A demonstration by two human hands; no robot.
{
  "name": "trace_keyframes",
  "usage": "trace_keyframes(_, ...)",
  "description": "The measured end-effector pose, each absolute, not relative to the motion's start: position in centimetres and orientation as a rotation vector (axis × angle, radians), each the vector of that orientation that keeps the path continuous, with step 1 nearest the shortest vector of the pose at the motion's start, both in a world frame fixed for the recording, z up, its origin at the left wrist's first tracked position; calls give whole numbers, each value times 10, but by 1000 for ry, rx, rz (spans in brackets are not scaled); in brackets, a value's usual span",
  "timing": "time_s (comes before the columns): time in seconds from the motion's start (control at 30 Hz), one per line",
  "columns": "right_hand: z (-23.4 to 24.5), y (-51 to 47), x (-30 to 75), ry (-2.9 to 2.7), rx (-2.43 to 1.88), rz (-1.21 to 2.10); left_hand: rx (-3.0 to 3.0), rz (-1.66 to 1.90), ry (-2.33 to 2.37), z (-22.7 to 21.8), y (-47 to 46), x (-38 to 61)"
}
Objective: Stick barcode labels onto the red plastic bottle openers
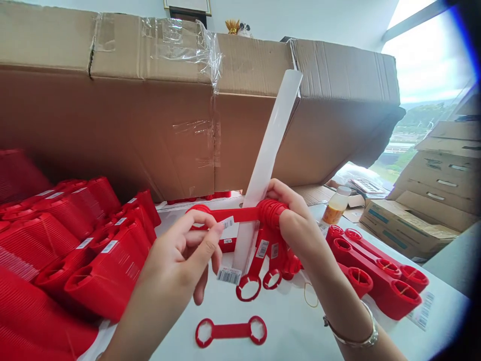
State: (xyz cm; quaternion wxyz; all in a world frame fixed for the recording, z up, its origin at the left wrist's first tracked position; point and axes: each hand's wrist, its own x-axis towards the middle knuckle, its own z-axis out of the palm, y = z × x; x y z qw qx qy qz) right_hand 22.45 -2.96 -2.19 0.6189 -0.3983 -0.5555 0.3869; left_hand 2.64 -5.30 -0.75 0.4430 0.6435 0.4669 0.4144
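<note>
White tabletop (296, 321) beneath curled left fingers (203, 217)

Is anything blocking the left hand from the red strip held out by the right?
Nothing visible blocks it. The left hand is close to the red strip, and the small barcode label it holds overlaps the strip's lower edge in this view.

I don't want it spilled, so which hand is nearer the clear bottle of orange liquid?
Right. The right hand is left of the bottle, nearer the camera; the left hand is much farther left.
</note>
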Motion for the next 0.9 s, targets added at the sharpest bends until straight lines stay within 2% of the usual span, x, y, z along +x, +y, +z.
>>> trace_keyframes(0.9,-20,-43,215,-1284,-915,967,1561,998,1155,-10,-49,26)
